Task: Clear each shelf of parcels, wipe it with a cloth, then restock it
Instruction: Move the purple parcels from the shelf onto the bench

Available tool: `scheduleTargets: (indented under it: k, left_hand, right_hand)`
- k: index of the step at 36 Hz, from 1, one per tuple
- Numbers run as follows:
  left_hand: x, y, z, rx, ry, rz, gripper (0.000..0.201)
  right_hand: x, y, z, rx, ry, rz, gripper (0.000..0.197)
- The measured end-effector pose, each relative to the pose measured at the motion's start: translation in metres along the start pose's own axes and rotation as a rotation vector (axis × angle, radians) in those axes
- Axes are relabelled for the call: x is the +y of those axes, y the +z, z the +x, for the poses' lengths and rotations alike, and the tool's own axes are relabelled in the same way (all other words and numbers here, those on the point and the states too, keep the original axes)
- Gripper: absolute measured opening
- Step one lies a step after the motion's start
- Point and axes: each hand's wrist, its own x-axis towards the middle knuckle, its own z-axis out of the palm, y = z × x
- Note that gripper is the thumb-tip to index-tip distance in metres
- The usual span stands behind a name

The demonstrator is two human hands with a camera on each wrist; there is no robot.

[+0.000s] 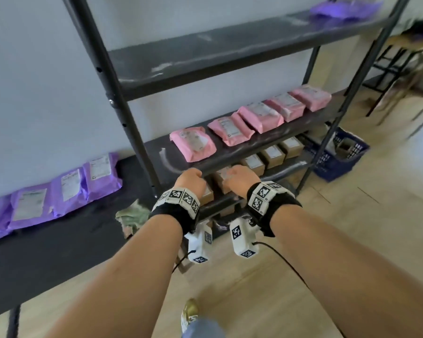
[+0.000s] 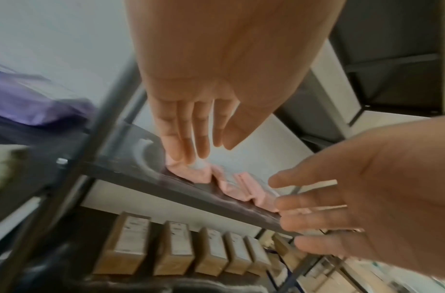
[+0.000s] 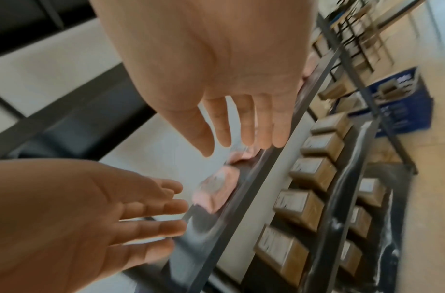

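Observation:
Several pink parcels (image 1: pixel 193 143) lie in a row on the middle shelf (image 1: pixel 161 157) of a dark metal rack. Both hands hover side by side at that shelf's front edge, just short of the nearest pink parcel (image 2: pixel 188 172). My left hand (image 1: pixel 190 180) has straight fingers (image 2: pixel 198 128) and holds nothing. My right hand (image 1: pixel 241 178) is also empty, its fingers (image 3: pixel 243 123) spread and relaxed. A crumpled green cloth (image 1: pixel 132 215) lies on the black table to the left of the rack. Brown boxes (image 1: pixel 271 156) fill the shelf below.
Purple parcels (image 1: pixel 66 191) lie in a row on the black table (image 1: pixel 59 252) by the wall. The upper shelf (image 1: pixel 205 59) is bare and dusty. One purple parcel (image 1: pixel 344 7) sits on the top shelf. A blue crate (image 1: pixel 340 154) stands on the floor at right.

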Motion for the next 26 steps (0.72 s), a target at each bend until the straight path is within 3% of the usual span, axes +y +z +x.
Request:
scheduleTargets:
  k: [3, 8, 14, 26]
  left_hand:
    - [0.049, 0.022, 0.003, -0.041, 0.094, 0.035, 0.040]
    - [0.127, 0.048, 0.026, -0.066, 0.222, 0.084, 0.031]
    - [0.233, 0.078, 0.079, -0.068, 0.398, 0.123, 0.028]
    - [0.424, 0.099, 0.159, -0.036, 0.563, -0.007, 0.034]
  right_hand:
    - [0.033, -0.039, -0.002, 0.064, 0.033, -0.023, 0.025]
    - [0.077, -0.101, 0.006, 0.130, 0.114, 0.015, 0.037]
    - [0.131, -0.184, 0.052, 0.274, 0.162, -0.007, 0.032]
    - [0.198, -0.349, 0.112, 0.535, 0.241, 0.166, 0.032]
